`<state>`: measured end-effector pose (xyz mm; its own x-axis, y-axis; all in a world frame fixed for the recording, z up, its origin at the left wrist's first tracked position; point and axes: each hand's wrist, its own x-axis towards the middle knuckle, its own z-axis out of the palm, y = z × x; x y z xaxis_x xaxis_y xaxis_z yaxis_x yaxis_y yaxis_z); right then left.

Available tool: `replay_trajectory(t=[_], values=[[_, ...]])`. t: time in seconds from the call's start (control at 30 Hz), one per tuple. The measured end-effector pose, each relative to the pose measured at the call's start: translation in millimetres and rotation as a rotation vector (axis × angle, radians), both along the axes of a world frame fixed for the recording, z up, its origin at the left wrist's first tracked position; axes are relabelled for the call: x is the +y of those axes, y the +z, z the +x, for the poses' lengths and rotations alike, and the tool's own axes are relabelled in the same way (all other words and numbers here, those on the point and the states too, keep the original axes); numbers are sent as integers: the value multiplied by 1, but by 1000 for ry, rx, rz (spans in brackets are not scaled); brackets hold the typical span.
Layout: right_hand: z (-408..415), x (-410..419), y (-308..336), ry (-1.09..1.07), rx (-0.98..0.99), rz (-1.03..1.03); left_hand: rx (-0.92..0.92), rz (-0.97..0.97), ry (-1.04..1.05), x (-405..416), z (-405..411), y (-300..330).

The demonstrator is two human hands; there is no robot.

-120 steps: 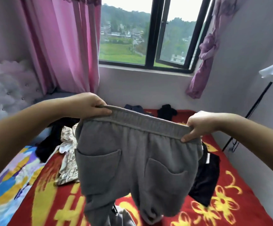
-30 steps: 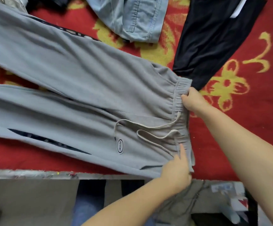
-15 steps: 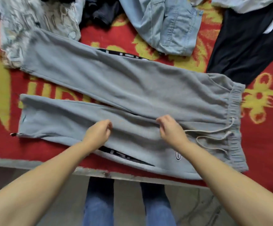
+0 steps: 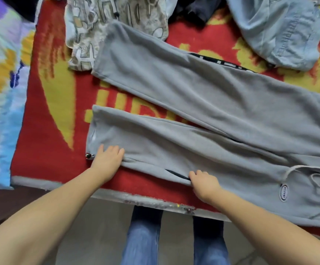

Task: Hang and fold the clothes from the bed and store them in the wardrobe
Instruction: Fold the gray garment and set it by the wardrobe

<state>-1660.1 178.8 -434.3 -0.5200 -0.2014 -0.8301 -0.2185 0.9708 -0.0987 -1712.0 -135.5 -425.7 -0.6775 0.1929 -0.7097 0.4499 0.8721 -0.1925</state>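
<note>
Both hands lie on the grey sweatpants (image 4: 203, 104) spread flat on the red blanket (image 4: 48, 131): left hand (image 4: 107, 159) flat, fingers straight, near the cuff; right hand (image 4: 205, 181) with fingers bent onto the near leg's edge, grasp unclear.

The waistband of the grey pants (image 4: 203, 104) runs off the right edge. My right hand (image 4: 205, 181) hides its own fingertips at the hem, so the grip is unclear. The logo (image 4: 283, 192) (an oval patch) is too blurred to read. The jeans (image 4: 281, 29) are cut by the top edge.
</note>
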Motion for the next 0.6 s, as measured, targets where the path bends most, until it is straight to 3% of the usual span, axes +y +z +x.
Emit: replay_trajectory(t=[0.13,0.17,0.3,0.37,0.47,0.6], values=[[-10,1,7,20,51,-20,-99,91,-22,-42,-31,17],[-10,6,14,-7,106,-48,-49,178,-69,-46,-39,26],[-6,21,51,-39,342,-235,495,625,-300,-66,-54,58],[-1,15,57,36,281,-268,536,699,-404,-83,-46,62],[7,-7,48,109,-42,-148,316,611,-472,-97,-19,59],[-14,-43,36,153,-507,-90,-283,163,-359,-90,2,39]])
